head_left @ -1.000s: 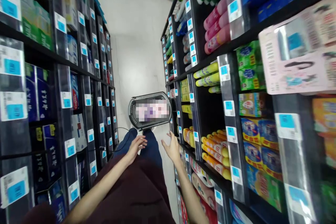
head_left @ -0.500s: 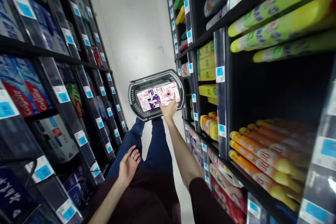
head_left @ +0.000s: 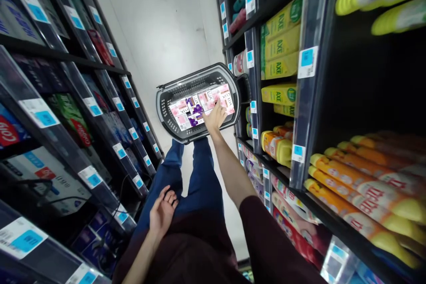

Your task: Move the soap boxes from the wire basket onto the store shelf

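Observation:
A black shopping basket point(head_left: 169, 97) stands on the aisle floor in front of my legs. It holds several pink and purple soap boxes point(head_left: 189, 108). My right hand point(head_left: 214, 117) reaches into the basket, its fingers spread and resting on a pink box at the right side. My left hand point(head_left: 162, 214) hangs by my left thigh with loosely curled, parted fingers and nothing in it.
Dark shelves line both sides of the narrow aisle. The left shelves point(head_left: 63, 111) carry toothpaste boxes. On the right are yellow boxes point(head_left: 279, 49) and orange and yellow tubes point(head_left: 359, 191). White floor point(head_left: 159, 31) stretches beyond the basket.
My view has tilted down and closer to the basket. My right hand went from open in the air near the shelf into the basket onto the soap boxes. My left hand dropped to my thigh.

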`<state>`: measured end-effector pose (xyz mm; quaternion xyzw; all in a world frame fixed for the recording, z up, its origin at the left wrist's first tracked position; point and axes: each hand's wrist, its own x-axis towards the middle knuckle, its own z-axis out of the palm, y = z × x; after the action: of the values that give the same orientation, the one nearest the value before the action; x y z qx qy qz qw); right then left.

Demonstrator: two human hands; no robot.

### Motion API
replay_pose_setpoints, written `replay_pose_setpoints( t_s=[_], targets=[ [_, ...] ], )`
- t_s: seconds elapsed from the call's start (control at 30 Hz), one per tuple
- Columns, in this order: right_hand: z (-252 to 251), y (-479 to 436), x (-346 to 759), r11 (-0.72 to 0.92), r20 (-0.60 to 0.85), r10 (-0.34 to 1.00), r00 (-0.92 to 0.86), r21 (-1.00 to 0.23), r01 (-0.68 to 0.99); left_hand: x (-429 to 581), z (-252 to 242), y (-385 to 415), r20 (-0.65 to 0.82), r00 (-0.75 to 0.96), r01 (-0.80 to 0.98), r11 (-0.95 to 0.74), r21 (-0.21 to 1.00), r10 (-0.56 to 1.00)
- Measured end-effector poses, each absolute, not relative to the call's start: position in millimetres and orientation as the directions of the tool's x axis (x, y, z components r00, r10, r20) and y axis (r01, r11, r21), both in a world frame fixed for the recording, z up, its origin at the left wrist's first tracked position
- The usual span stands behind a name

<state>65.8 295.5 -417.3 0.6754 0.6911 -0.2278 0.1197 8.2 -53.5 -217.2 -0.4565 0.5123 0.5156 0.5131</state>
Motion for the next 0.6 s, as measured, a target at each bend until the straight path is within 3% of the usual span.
replay_pose_setpoints(
  t_s=[0.3, 0.47, 0.6],
  targets=[
    [-394, 295, 54, -0.07, -0.473, 0.88, -0.051, -0.235, 0.97, 8, -219, -62, -0.994, -0.074, -0.993, 0.082, 0.081, 0.086],
    [-344, 275, 49, -0.1, -0.502, 0.862, -0.071, -0.305, 0.947, 0, -215, -56, -0.984, -0.126, -0.981, 0.134, 0.144, 0.129],
    [-284, 242, 52, -0.119, -0.504, 0.86, -0.081, -0.352, 0.928, -14, -209, -42, -0.967, -0.18, -0.937, 0.269, 0.224, 0.178]
  ],
)
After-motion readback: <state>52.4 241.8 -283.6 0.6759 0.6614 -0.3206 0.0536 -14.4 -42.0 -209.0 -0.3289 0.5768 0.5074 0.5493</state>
